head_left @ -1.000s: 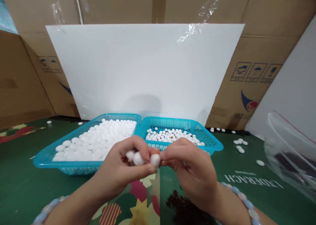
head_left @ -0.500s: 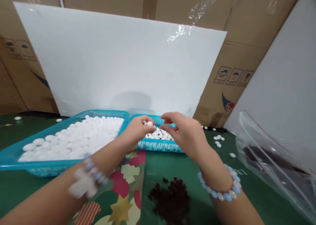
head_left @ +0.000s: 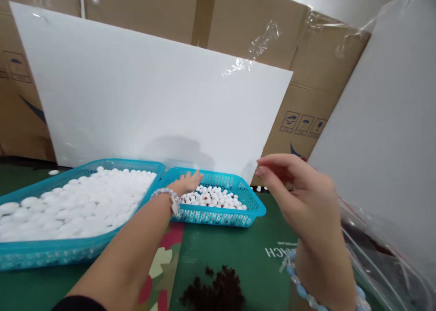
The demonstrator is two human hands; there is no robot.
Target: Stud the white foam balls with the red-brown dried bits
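Note:
My left hand (head_left: 188,182) reaches over the left part of the smaller blue basket (head_left: 257,208), its fingers spread apart and no ball in its grip. White balls (head_left: 218,197) lie in that basket, some with dark reddish-brown spots or bits among them. To the right of the basket, my right hand (head_left: 303,195) is raised nearer to the camera. Its thumb and forefinger come together in a pinch; whatever may be between the tips is too small to make out. A clump of dark brown crumbly material (head_left: 216,290) rests on the green surface in front.
At the left stands a larger blue basket (head_left: 68,245) heaped with plain white balls (head_left: 91,202). A clear plastic bag (head_left: 384,256) with dark contents lies at the right. Behind are a white board (head_left: 153,92) and cardboard (head_left: 252,11). Some loose balls (head_left: 259,189) lie near the back.
My left hand has let go of the white ball it held and spread its fingers. My right hand has moved right, away from the smaller basket, and its fingertips have closed together. The view has tilted.

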